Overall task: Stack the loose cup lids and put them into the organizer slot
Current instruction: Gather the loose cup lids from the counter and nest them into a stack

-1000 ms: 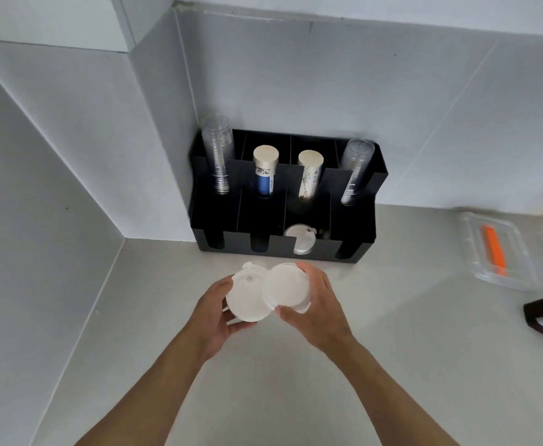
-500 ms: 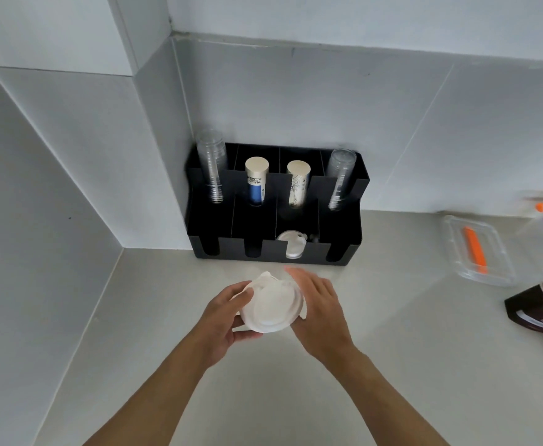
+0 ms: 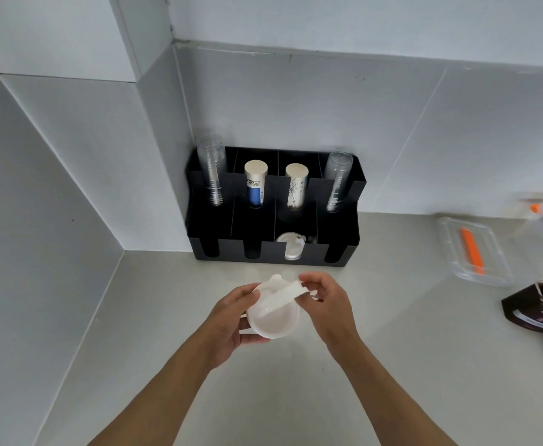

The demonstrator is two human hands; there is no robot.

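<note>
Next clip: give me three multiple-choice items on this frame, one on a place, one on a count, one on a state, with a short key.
1. Which front slot of the organizer holds lids?
A. far left
B. third from left
C. far right

2. How many cup stacks stand in the back row?
A. two
B. four
C. six

3. The upper lid in the hands is
A. tilted
B. lying flat
C. dropped

Key: B, slot lids show there; B, two clear, two paper; A, right hand holds it angled over the lower lid in the left hand.
</note>
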